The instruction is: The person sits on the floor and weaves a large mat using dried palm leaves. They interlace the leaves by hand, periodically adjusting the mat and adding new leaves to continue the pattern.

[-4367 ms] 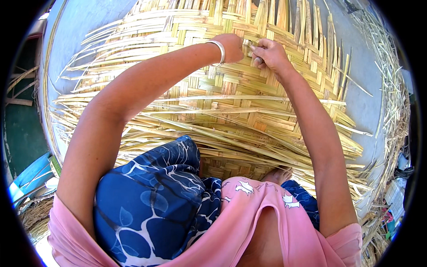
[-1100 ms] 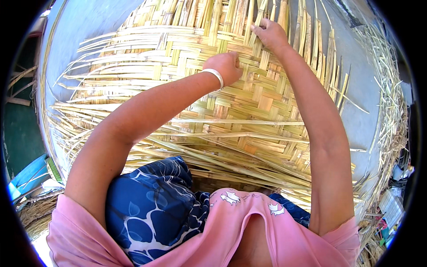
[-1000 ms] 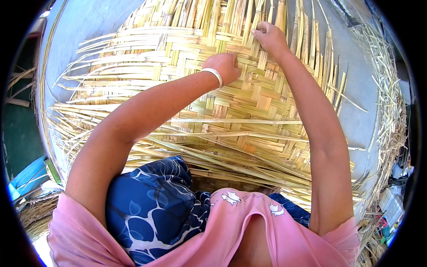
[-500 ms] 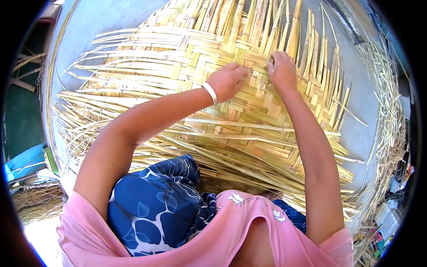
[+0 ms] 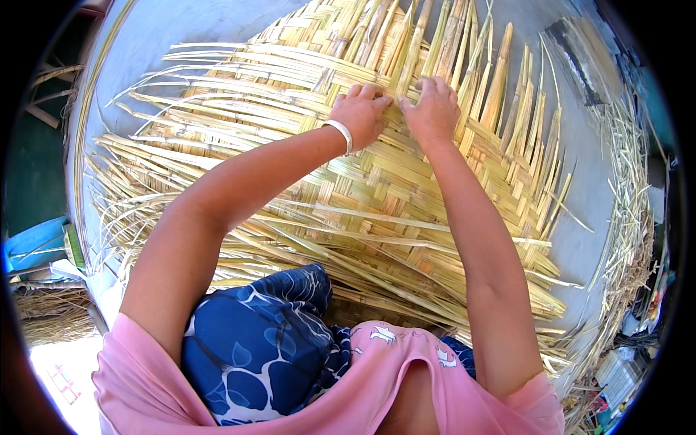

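Observation:
A large woven mat of split bamboo (image 5: 370, 177) spreads in front of me, its long loose strip ends fanning out at the far, left and right sides. My left hand (image 5: 361, 116), with a white bangle at the wrist, is on the far part of the weave, fingers bent and thumb and forefinger closed at a bamboo strip. Just to its right, my right hand (image 5: 433, 110) has its fingers curled over the upright strips, its thumb pointing toward the left hand. The fingertips of both hands partly hide the strips they hold.
Loose strips (image 5: 341, 254) lie across the near side of the mat, close to my knee in blue patterned cloth (image 5: 254, 348). Straw-like scraps (image 5: 627, 196) pile along the right edge of the grey floor (image 5: 203, 25). A flat worn slab (image 5: 583, 61) lies far right.
My right hand has shifted left, nearer to my left hand. The left hand has moved slightly left and farther away, and the view has shifted a little.

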The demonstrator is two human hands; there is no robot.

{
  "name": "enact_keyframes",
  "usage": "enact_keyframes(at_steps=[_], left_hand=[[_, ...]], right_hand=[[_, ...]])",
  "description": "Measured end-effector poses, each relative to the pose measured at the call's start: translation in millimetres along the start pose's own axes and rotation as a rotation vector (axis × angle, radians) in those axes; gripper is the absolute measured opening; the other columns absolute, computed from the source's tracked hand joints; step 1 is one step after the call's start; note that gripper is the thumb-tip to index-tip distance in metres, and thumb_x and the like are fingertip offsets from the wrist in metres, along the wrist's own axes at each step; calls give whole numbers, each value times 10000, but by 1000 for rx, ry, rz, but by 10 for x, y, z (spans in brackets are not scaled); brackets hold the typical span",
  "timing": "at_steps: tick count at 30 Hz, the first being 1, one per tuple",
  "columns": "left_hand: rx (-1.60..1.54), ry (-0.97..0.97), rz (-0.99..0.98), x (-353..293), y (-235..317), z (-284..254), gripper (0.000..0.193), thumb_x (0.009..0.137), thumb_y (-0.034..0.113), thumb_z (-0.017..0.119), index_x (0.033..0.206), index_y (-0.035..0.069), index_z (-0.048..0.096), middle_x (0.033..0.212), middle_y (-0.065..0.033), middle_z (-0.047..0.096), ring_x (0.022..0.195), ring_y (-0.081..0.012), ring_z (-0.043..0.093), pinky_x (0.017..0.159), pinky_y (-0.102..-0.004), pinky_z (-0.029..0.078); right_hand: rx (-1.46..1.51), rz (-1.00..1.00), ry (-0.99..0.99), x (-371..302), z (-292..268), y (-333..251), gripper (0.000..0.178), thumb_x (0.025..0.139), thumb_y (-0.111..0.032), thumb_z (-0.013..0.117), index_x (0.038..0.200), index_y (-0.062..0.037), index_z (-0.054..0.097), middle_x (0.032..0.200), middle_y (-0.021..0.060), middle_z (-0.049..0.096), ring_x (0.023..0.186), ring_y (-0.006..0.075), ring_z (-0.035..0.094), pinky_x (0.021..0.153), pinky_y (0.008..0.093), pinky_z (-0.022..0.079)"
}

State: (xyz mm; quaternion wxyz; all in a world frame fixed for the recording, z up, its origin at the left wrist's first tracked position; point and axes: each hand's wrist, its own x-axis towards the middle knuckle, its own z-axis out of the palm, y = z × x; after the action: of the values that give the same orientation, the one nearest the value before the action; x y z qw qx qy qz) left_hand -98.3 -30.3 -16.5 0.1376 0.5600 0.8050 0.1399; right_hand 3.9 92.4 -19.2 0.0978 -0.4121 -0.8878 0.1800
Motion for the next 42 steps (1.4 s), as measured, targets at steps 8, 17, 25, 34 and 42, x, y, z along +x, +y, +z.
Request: enact_keyframes(at_steps=[8, 17, 25, 34, 42], left_hand=[[24, -64, -37, 30, 3, -2, 464, 806, 237, 628, 1249, 142, 527, 1277, -69, 469, 1185, -270, 429, 954, -459, 361], [200, 120, -37, 99, -245, -60, 517, 847, 325, 573, 1297, 92, 473, 1368, -85, 417, 1289, -254, 353, 1044, -473, 266], [456, -96, 19, 199, -445, -83, 592, 927, 478, 392, 1388, 108, 362, 1458, -61, 327, 1356, -222, 278, 1091, -496, 199], [464, -95, 54, 32, -582, 5, 773, 866, 590, 478, 1419, 85, 283, 1472, -125, 296, 1361, -259, 283, 1089, -486, 230], [452, -18, 317, -726, -26, -77, 551, 904, 438, 484, 1334, 99, 425, 1413, -135, 361, 1310, -295, 333, 1057, -488, 263]], right_hand=[[-27, 169, -51, 77, 61, -146, 542, 699, -336, 708, 1172, -125, 547, 1330, 57, 436, 1279, 259, 319, 1039, 416, 260], [-29, 182, -59, 101, 77, -112, 514, 687, -288, 688, 1149, -124, 532, 1329, 65, 433, 1277, 263, 320, 1044, 417, 246], [-128, -29, -63, 27, 76, 42, 495, 736, -248, 640, 1199, -126, 512, 1329, 61, 440, 1256, 280, 359, 1039, 435, 275], [-286, -695, -277, -575, -641, 826, 334, 821, -104, 557, 1151, -74, 512, 1230, 128, 494, 1158, 323, 453, 932, 425, 412], [-333, -543, -488, -2073, -1767, 1506, 368, 779, -89, 586, 1144, -58, 549, 1270, 156, 504, 1180, 365, 456, 1003, 429, 369]])
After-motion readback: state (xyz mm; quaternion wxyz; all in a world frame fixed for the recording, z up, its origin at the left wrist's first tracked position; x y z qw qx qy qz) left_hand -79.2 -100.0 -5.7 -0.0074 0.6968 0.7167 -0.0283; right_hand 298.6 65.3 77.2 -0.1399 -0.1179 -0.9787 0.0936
